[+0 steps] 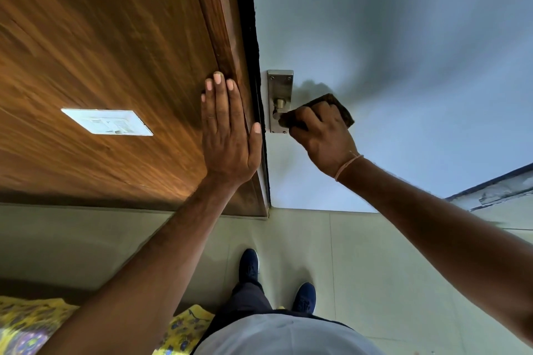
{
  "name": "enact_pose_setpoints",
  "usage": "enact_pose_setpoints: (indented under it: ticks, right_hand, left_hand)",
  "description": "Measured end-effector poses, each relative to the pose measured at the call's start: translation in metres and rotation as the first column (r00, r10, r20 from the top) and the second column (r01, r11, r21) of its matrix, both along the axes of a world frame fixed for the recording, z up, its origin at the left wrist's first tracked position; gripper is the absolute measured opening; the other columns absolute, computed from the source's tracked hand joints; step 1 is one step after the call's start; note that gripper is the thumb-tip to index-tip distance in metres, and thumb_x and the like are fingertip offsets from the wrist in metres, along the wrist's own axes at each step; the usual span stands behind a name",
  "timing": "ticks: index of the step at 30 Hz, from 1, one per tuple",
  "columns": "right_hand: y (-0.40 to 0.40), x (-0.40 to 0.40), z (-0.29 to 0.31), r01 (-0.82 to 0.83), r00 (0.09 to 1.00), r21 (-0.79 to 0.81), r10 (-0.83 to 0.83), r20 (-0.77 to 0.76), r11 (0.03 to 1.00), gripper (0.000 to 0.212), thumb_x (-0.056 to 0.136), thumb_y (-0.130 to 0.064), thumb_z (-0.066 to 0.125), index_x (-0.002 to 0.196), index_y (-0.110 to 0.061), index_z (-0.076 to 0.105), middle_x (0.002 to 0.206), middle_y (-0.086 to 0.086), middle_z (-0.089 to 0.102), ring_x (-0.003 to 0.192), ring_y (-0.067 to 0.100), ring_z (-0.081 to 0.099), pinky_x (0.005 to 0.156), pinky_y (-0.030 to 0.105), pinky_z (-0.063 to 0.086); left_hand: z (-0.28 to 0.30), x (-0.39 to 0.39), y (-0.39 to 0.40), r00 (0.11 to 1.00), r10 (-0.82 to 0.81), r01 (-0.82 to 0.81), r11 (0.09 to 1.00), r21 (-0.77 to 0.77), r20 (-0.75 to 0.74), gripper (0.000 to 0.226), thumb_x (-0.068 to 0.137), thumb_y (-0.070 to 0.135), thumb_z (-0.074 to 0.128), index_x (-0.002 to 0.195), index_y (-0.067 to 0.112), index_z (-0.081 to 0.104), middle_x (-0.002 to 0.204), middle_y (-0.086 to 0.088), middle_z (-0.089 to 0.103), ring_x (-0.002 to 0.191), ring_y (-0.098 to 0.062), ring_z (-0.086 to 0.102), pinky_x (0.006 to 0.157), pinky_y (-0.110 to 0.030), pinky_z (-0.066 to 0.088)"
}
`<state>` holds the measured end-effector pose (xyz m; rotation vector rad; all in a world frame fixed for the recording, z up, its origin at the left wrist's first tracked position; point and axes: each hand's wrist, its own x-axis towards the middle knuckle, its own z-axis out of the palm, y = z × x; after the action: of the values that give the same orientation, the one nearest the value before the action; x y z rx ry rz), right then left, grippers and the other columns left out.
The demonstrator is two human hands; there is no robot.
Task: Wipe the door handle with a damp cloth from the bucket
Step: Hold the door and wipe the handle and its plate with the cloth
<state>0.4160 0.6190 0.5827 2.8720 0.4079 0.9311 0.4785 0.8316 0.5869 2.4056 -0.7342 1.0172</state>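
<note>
A steel door handle on a steel backplate is fixed to the pale blue-grey door. My right hand grips a dark brown cloth wrapped around the lever, so most of the lever is hidden. My left hand lies flat with fingers together on the wooden frame just left of the door's edge, holding nothing. No bucket is in view.
A wood-panelled wall with a white switch plate fills the left. Pale floor tiles lie below, with my dark blue shoes on them. A yellow patterned fabric sits at the bottom left.
</note>
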Motion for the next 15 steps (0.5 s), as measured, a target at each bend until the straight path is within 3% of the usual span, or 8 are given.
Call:
enact_pose_setpoints:
  ticks: [3, 5, 8, 11, 13, 15]
  right_hand:
    - [-0.006, -0.010, -0.001, 0.082, 0.996, 0.128, -0.084, 0.006, 0.988, 0.029, 0.102, -0.009, 0.047, 0.096, -0.013, 0.076, 0.116, 0.015, 0.070, 0.089, 0.042, 0.061, 0.075, 0.043, 0.049]
    - [-0.012, -0.019, -0.001, 0.178, 0.983, 0.243, -0.182, -0.005, 0.954, 0.044, 0.106, -0.010, 0.035, 0.104, -0.015, 0.078, 0.117, 0.014, 0.069, 0.092, 0.040, 0.059, 0.075, 0.043, 0.049]
    - [-0.022, -0.036, -0.004, 0.331, 0.943, 0.352, -0.324, -0.081, 0.876, 0.045, 0.089, -0.001, 0.046, 0.110, -0.024, 0.079, 0.118, 0.009, 0.064, 0.097, 0.039, 0.056, 0.074, 0.037, 0.046]
    - [-0.024, -0.050, -0.011, 0.444, 0.895, 0.489, -0.404, -0.192, 0.751, 0.048, 0.077, 0.007, 0.060, 0.104, -0.029, 0.078, 0.113, 0.003, 0.056, 0.094, 0.035, 0.055, 0.073, 0.039, 0.052]
    - [-0.014, -0.058, -0.008, 0.447, 0.888, 0.663, -0.387, -0.248, 0.601, 0.034, 0.077, 0.005, 0.070, 0.091, -0.025, 0.079, 0.112, 0.002, 0.056, 0.090, 0.032, 0.065, 0.074, 0.041, 0.059]
    - [-0.001, -0.065, 0.009, 0.424, 0.891, 0.869, -0.288, -0.350, 0.254, 0.025, 0.075, 0.007, 0.078, 0.087, -0.015, 0.078, 0.112, 0.004, 0.058, 0.082, 0.025, 0.075, 0.064, 0.032, 0.065]
  left_hand:
    - [0.000, -0.002, -0.004, 1.000, 0.004, -0.004, 1.000, -0.005, -0.024, 0.071, 0.107, 0.033, 0.039, 0.162, -0.010, 0.026, 0.169, -0.033, 0.028, 0.162, -0.046, 0.023, 0.130, -0.061, 0.028]
    - [0.000, -0.004, -0.006, 0.999, 0.002, -0.003, 1.000, -0.014, -0.043, 0.072, 0.106, 0.033, 0.039, 0.161, -0.011, 0.025, 0.170, -0.034, 0.026, 0.162, -0.047, 0.021, 0.130, -0.062, 0.027]
    - [0.002, -0.007, -0.007, 0.998, -0.006, 0.005, 1.000, -0.025, -0.055, 0.074, 0.104, 0.032, 0.041, 0.161, -0.014, 0.025, 0.169, -0.036, 0.025, 0.162, -0.049, 0.021, 0.130, -0.062, 0.028]
    - [0.004, -0.010, -0.008, 0.998, -0.017, 0.015, 0.999, -0.039, -0.066, 0.075, 0.104, 0.031, 0.042, 0.161, -0.014, 0.023, 0.170, -0.036, 0.023, 0.162, -0.050, 0.020, 0.130, -0.062, 0.026]
    - [0.003, -0.013, -0.010, 0.996, -0.006, 0.002, 0.999, -0.047, -0.087, 0.076, 0.105, 0.032, 0.045, 0.161, -0.013, 0.022, 0.170, -0.036, 0.022, 0.162, -0.049, 0.019, 0.131, -0.062, 0.025]
    - [0.002, -0.018, -0.016, 0.995, 0.010, -0.016, 0.998, -0.055, -0.099, 0.079, 0.103, 0.032, 0.054, 0.161, -0.012, 0.024, 0.170, -0.035, 0.023, 0.162, -0.047, 0.022, 0.131, -0.061, 0.025]
